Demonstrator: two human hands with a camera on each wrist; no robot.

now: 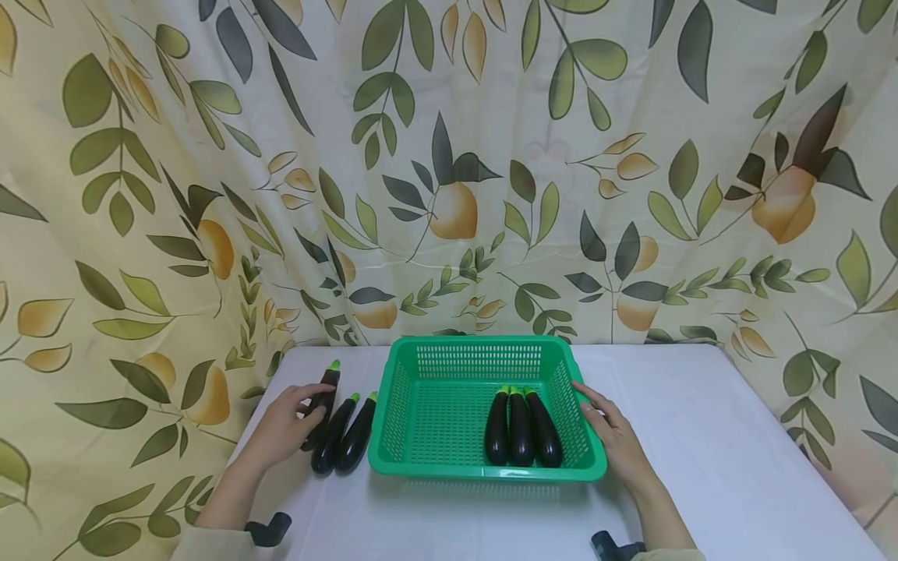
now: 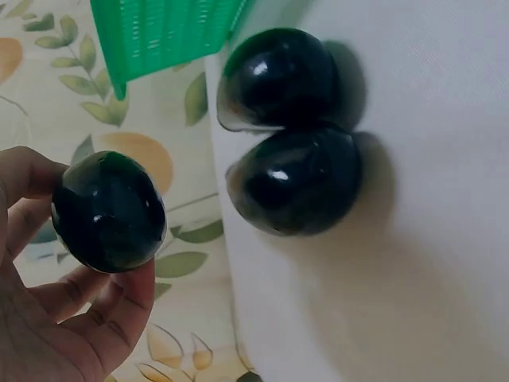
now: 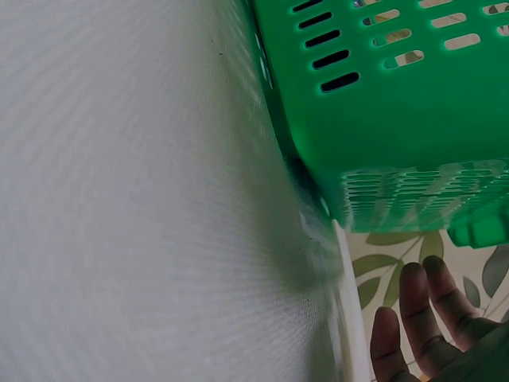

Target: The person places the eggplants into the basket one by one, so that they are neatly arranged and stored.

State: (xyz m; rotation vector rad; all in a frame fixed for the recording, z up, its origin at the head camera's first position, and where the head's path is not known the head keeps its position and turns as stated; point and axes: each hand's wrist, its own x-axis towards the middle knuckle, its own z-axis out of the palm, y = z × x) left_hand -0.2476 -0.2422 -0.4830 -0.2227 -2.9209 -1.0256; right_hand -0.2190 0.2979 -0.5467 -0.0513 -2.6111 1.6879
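Observation:
My left hand (image 1: 284,425) grips a dark purple eggplant (image 1: 327,399) by its sides, left of the basket. In the left wrist view this eggplant (image 2: 109,213) shows its round end, held off the table between thumb and fingers. Beside it, two more eggplants (image 1: 334,436) lie next to each other on the table. The green plastic basket (image 1: 484,471) has three eggplants (image 1: 521,432) side by side in its right half, green stems pointing away. My right hand (image 1: 617,440) rests at the basket's right rim; in the right wrist view several fingers (image 3: 421,318) extend loosely beside the basket.
A white-covered table (image 1: 701,436) bears the basket and eggplants. Behind and to the sides hangs a curtain (image 1: 491,156) printed with leaves and fruit. Black wrist mounts (image 1: 270,530) are strapped on both forearms.

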